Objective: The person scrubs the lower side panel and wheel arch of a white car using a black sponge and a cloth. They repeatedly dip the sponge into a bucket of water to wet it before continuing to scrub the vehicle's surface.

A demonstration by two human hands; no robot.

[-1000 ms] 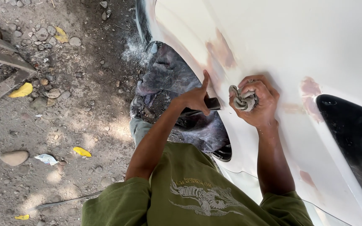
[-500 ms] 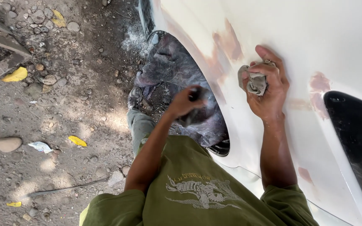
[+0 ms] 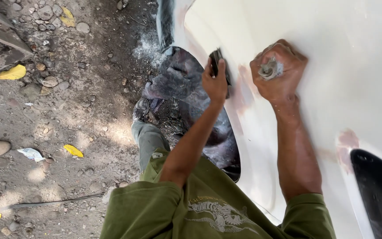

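Observation:
A white car body panel (image 3: 323, 53) with pinkish filler patches fills the right side of the view. My left hand (image 3: 215, 82) presses a dark sanding block (image 3: 217, 62) against the panel at the edge of the wheel arch. My right hand (image 3: 279, 73) is closed around a grey crumpled wad (image 3: 269, 68), a cloth or putty lump, and rests on the panel beside a pink patch (image 3: 244, 90). My green shirt sleeves show at the bottom.
The dusty tyre (image 3: 186, 84) sits in the wheel arch under my left hand. My shoe (image 3: 141, 108) stands on stony dirt ground (image 3: 67, 132) with yellow leaves, stones and a thin rod. A dark window (image 3: 379, 194) is at lower right. Rusty metal (image 3: 1, 40) lies top left.
My left hand has moved up from the wheel arch opening onto the panel edge with the block. My right hand has shifted up along the panel, still closed on the wad.

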